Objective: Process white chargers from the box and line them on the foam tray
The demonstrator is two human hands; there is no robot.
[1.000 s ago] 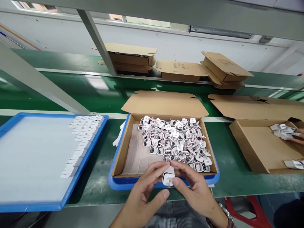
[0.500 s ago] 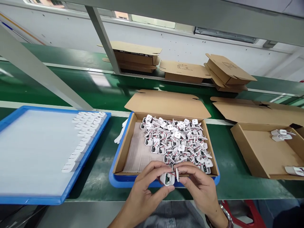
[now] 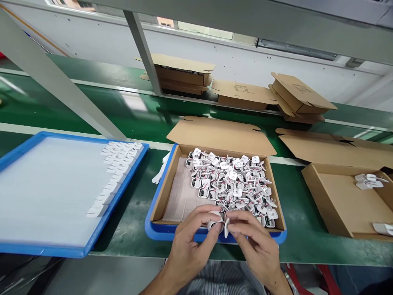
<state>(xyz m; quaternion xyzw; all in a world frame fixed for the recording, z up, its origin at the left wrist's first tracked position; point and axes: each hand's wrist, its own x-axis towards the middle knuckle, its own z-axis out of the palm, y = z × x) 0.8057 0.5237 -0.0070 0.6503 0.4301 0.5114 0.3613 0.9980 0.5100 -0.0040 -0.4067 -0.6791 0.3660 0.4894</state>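
Note:
My left hand [image 3: 196, 237] is closed on a small white plastic housing [image 3: 214, 223], its thumb pressed over the housing's open face. Between the fingers of my right hand [image 3: 253, 237] is a thin white cover [image 3: 226, 228], held on edge close beside the housing. Both hands are over the front rim of a cardboard box [image 3: 167, 192]. Inside that box lie many white housings [image 3: 204, 192] with red wires and loose covers. The box rests in a blue tray [image 3: 150, 233].
At the left, a blue-rimmed tray [image 3: 39, 196] carries rows of white pieces [image 3: 113, 176] along its right side. Another open cardboard box [image 3: 334, 196] with a few white parts stands at the right. Closed cartons [image 3: 242, 93] sit on the back shelf, and a slanted metal post [image 3: 67, 82] rises at left.
My left thumb has moved up across the housing's open face, which showed dark inside before. The cover in my right hand has tilted slightly. The whole view has shifted a little.

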